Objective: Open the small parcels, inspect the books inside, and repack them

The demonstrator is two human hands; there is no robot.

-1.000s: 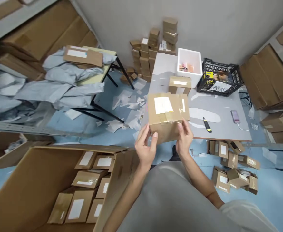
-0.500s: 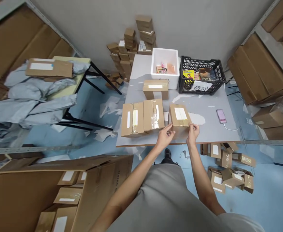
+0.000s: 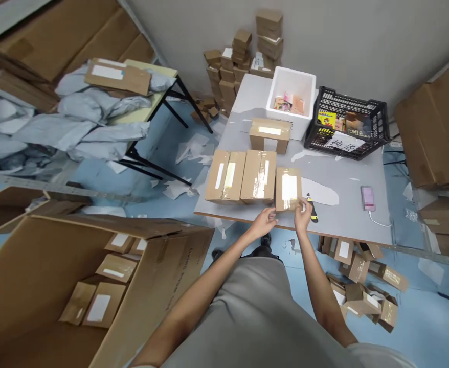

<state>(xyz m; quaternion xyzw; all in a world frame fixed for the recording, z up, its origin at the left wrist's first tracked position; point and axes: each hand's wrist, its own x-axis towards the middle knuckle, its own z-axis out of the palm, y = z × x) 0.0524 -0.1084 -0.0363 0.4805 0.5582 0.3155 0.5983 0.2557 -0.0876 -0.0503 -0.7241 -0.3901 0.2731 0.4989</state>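
L hand (image 3: 263,223): fingers loosely bent & part-spread, tips at near L corner of the small taped carton (image 3: 289,186); contact vs. slight gap too fine to tell. R hand (image 3: 303,216): thumb & index drawn close tog. at same carton's near R corner, overlapping its edge in view; can't tell if it's a firm pinch or just a light touch. Carton sits flat on gray tabletop (image 3: 351,222), nr front edge, wht label (image 3: 289,187) & shiny tape up top. Just L of it: mid taped carton (image 3: 255,171), w/ L-most taped carton (image 3: 238,176) right beside that. Utility knife (image 3: 314,213), blk/yel, lies just R of R hand, partly hidden by it. Farther back: labeled carton (image 3: 255,136) in front of wht foam box (image 3: 304,128); next to box, blk plastic crate (image 3: 382,122) w/ books (image 3: 327,120) & handwritten sign (image 3: 345,142). Phone (image 3: 368,197) w/ cable (image 3: 378,221) nr table's R side.
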